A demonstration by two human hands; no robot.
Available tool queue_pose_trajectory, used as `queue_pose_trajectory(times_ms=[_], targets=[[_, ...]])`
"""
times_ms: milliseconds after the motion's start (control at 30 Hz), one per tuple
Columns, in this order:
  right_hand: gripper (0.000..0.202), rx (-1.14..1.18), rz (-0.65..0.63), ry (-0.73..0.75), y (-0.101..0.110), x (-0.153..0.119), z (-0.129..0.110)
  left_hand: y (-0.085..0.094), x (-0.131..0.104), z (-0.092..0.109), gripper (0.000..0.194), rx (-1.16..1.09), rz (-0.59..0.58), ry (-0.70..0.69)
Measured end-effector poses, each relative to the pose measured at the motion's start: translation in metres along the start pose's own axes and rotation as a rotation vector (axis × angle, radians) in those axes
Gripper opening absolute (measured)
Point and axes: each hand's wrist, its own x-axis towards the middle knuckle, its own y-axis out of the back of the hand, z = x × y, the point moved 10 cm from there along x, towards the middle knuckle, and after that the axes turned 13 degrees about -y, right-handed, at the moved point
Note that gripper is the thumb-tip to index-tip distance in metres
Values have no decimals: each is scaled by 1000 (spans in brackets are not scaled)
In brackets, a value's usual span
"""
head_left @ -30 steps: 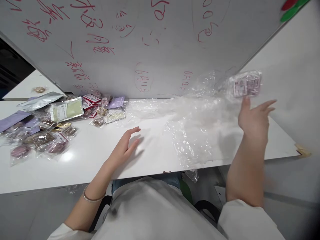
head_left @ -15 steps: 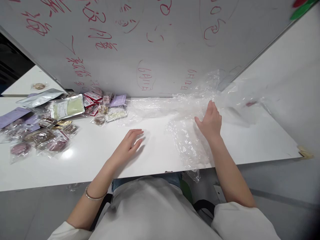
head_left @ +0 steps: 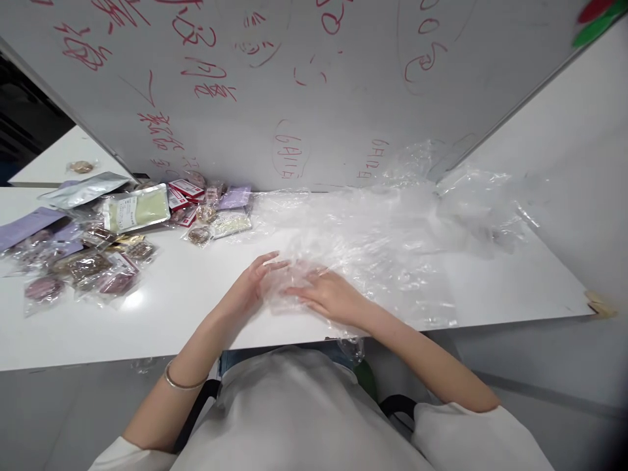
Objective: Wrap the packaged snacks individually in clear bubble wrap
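A crinkled clear plastic bag (head_left: 289, 271) lies between my hands near the table's front edge. My right hand (head_left: 338, 297) is closed on it, some fingers reaching out to the left and partly covered by the film. Beside it, my left hand (head_left: 248, 284) is open with its fingers apart, touching or very near the bag's left edge. The thumb of that hand is hidden behind the film. More loose clear plastic bags (head_left: 402, 261) spread over the table to the right of my hands, some overlapping.
Packaged snacks (head_left: 86, 268) and pouches, one of them green and silver (head_left: 137, 208), are heaped on the left of the white table (head_left: 186, 320). A whiteboard (head_left: 318, 104) with red writing stands along the back. A wall (head_left: 589, 216) closes off the right side.
My right hand has come left and toward me, bringing clear plastic with it to beside my left hand. The left hand has hardly moved.
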Motion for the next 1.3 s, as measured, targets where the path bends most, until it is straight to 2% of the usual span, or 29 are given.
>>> queue_pose_trajectory(times_ms=[67,133,200,267,333,433,467,500,533,567,600,667,700,733,767,833,867,900,933,1000,1033,1100,1200,1233,1300], targets=[[39,-12,-84,21,-6,-5,-14,5,-2,-1,57,67,50,23],[40,31,-112,9,-2,-12,-16,9,-4,-1,42,141,84,27],[48,92,-95,-19,7,-21,-11,17,-5,-1,37,162,144,25],[51,149,-25,-50,19,-30,1,29,-5,3,38,144,237,5],[40,203,90,-109,33,-39,21,42,-4,11,39,126,336,-50],[22,182,468,-313,66,-55,64,53,-5,26,41,150,415,-132],[28,141,597,-381,77,-61,76,53,-5,30,43,173,420,-151],[44,101,683,-434,85,-65,85,52,-5,34,45,199,415,-169],[60,80,699,-469,88,-63,92,50,-5,38,48,224,399,-188],[67,87,626,-491,85,-55,99,47,-4,42,50,243,376,-208],[64,115,485,-504,77,-44,105,45,-4,44,52,250,348,-222],[36,157,203,-526,61,-29,111,45,-4,52,58,240,318,-248],[27,153,135,-529,61,-27,111,49,-5,58,59,239,337,-268],[25,126,145,-526,68,-27,110,56,-8,66,59,246,381,-297],[26,79,234,-519,83,-30,108,65,-12,77,57,258,443,-338],[29,-37,538,-504,117,-48,99,82,-28,104,48,277,598,-481],[30,-87,672,-486,128,-59,93,88,-40,118,42,278,686,-586],[31,-130,761,-447,132,-68,86,94,-56,131,38,277,781,-710],[31,-160,798,-391,130,-72,80,98,-75,140,35,277,880,-835],[26,-197,737,-246,112,-64,70,104,-112,142,26,297,1042,-987],[24,-209,691,-177,102,-55,67,108,-124,136,22,325,1077,-973],[24,-213,659,-108,91,-36,72,116,-131,113,18,396,1023,-767],[31,-132,683,-107,97,-5,94,129,-131,69,20,387,837,-351],[35,-79,665,-112,100,5,104,134,-133,59,20,342,800,-255],[40,53,593,-118,105,24,123,144,-140,51,19,267,787,-153]])
